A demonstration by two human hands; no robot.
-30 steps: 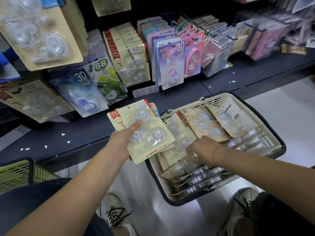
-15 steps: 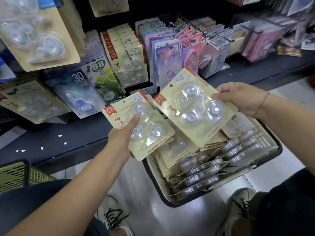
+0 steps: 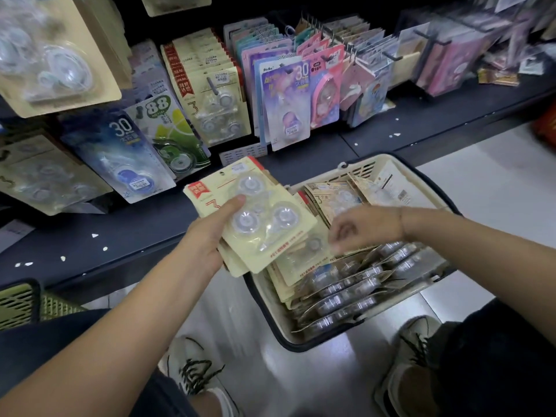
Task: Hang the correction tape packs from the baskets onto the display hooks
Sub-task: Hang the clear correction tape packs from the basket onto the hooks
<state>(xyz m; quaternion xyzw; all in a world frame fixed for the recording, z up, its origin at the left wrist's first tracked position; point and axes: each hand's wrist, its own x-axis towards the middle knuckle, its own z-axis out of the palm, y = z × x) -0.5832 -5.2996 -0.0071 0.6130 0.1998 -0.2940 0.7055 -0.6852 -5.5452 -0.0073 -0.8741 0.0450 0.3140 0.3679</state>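
My left hand [image 3: 207, 236] grips a small stack of yellow correction tape packs [image 3: 270, 233], thumb pressed on the top card, just left of the cream basket [image 3: 388, 164]. Several more packs [image 3: 340, 200] lie flat or stand on edge inside that basket. Blurred with motion, my right hand [image 3: 370, 227] hovers low over them with loosely bent fingers, and I see nothing held in it. Matching yellow packs [image 3: 210, 94] hang on a display hook above the shelf.
Other tape packs in blue, green, purple and pink fill the neighbouring hooks [image 3: 288, 94]. A dark shelf ledge [image 3: 120, 236] runs under the display. A green basket [image 3: 21, 302] stands at the lower left. My shoes [image 3: 195, 374] are on the shiny floor by the cream basket.
My right hand lifted one yellow pack out of the basket, passed it onto the stack in my left hand, and has dropped back over the basket.
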